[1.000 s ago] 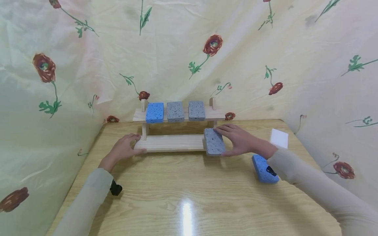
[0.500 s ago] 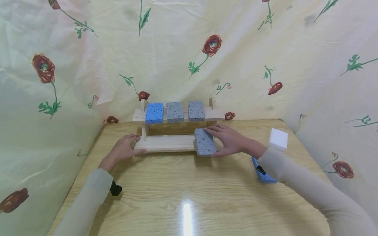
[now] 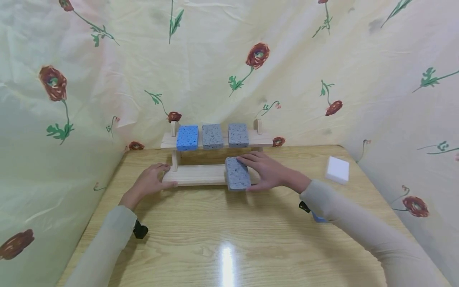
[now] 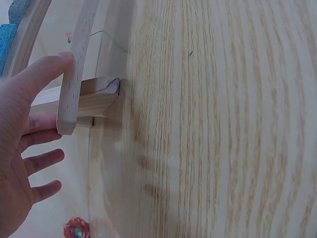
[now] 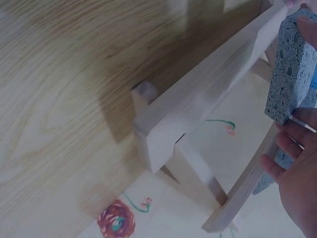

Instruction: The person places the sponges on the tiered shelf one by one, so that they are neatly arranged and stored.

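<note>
My right hand grips a grey speckled sponge by its ends, thumb at the near end and fingers at the far one, over the lower board of a small two-tier wooden shelf. In the right wrist view the same sponge shows between thumb and fingers. At the shelf's left end my left hand pinches the lower board; the left wrist view shows thumb and index finger on that board, other fingers spread. On the upper board lie a blue sponge and two grey sponges.
To the right on the wooden table lies a white block. Another blue sponge is mostly hidden under the right sleeve. A flowered cloth hangs behind the table and along its sides.
My right hand has carried the grey sponge leftward along the lower board, from its right end towards the middle. The left hand has stayed put.
</note>
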`<state>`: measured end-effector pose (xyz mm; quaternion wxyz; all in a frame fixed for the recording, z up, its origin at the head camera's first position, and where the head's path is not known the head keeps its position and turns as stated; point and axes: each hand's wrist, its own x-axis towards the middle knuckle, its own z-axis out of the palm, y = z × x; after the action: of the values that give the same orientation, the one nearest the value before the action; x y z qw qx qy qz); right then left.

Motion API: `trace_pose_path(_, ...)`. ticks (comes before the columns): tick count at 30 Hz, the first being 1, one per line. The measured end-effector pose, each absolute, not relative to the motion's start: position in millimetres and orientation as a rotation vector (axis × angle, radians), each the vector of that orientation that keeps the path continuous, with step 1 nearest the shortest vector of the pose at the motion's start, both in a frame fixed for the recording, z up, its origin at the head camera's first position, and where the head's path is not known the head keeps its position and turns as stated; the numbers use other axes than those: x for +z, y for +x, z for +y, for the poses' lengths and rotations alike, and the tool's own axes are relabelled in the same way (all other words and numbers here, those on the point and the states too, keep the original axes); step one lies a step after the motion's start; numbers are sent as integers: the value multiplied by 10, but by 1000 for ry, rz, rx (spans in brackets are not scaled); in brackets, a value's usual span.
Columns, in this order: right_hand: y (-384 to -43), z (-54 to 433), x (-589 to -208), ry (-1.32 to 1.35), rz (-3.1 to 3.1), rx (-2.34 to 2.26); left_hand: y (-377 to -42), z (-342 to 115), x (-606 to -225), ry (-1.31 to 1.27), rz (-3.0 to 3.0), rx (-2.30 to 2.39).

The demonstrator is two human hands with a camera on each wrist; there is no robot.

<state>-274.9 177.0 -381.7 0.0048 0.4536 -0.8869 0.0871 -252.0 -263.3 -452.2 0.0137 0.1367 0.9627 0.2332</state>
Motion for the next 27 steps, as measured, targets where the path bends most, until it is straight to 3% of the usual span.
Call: trace_pose_path(27,-2727,1195,-3942,1488,-2738,383,-2510,-2636,-4514,413,2985,727)
